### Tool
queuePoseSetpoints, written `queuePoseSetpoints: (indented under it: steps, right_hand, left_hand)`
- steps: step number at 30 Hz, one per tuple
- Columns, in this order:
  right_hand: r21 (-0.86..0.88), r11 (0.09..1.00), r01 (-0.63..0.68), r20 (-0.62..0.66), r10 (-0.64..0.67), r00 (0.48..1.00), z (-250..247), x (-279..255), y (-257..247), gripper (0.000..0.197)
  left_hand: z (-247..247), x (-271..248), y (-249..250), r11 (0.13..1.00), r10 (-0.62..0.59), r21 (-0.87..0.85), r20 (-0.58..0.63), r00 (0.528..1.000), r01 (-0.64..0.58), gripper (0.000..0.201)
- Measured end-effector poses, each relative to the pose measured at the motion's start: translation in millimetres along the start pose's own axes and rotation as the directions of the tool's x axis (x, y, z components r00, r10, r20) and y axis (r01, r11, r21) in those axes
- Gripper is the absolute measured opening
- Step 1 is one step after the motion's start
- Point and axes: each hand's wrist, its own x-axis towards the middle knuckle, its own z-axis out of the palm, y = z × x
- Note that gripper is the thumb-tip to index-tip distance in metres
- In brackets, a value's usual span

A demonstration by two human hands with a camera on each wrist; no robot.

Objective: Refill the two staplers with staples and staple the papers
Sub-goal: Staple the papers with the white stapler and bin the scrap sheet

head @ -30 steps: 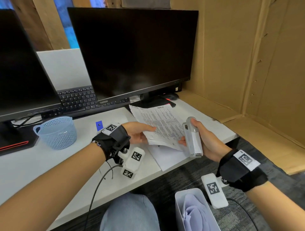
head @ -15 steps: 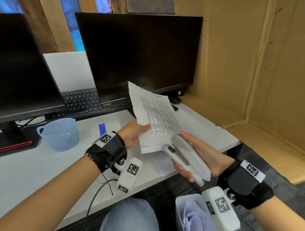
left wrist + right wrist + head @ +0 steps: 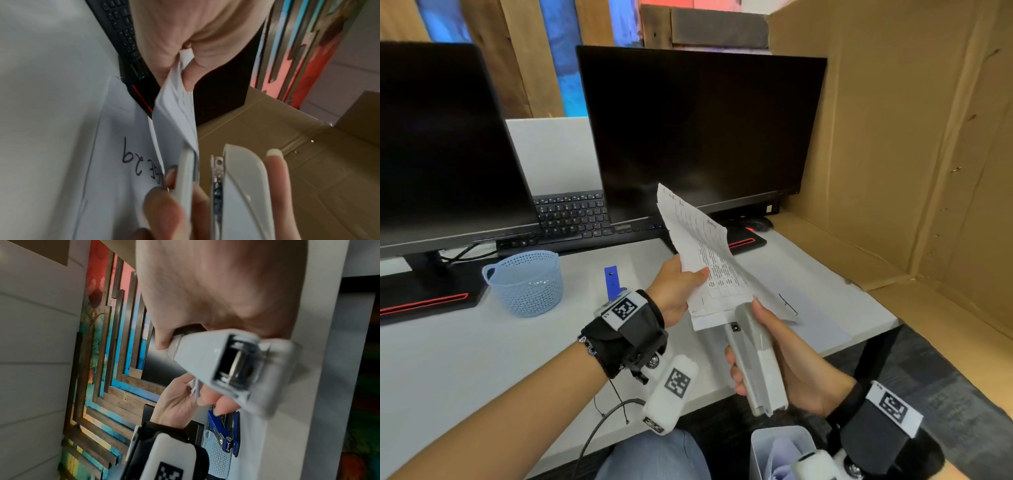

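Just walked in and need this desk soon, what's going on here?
A person at the desk is stapling. The left hand pinches a bundle of printed papers lifted off the desk, while the right hand grips a white stapler with its mouth at the bundle's lower corner. A blue stapler lies open beside a light blue basket.
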Motion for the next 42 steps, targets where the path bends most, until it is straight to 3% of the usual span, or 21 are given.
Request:
queuePoseSetpoints:
  steps: [12, 25, 35, 42]
  right_hand:
    - [0.194, 0.976, 0.098, -0.136, -0.073, 0.988, 6, -1, 2, 0.055]
    - [0.14, 0.979, 0.149, -0.161, -0.126, 0.979, 7, 0, 3, 0.045]
    - [0.112, 0.976, 0.187, -0.177, -0.166, 0.97, 9, 0, 3, 0.05]
    - [0.106, 0.985, 0.135, -0.157, -0.118, 0.98, 7, -2, -2, 0.046]
  left_hand:
    - [14, -13, -5, 0.998, 0.027, 0.047, 0.027, 0.999, -0.028, 0.041]
    - [19, -19, -5, 0.998, 0.038, 0.045, 0.047, 0.998, -0.04, 0.044]
    - [18, -22, -6, 0.998, 0.037, 0.041, 0.047, 0.998, -0.039, 0.042]
    - [19, -22, -1, 0.998, 0.04, 0.051, 0.037, 0.998, -0.042, 0.045]
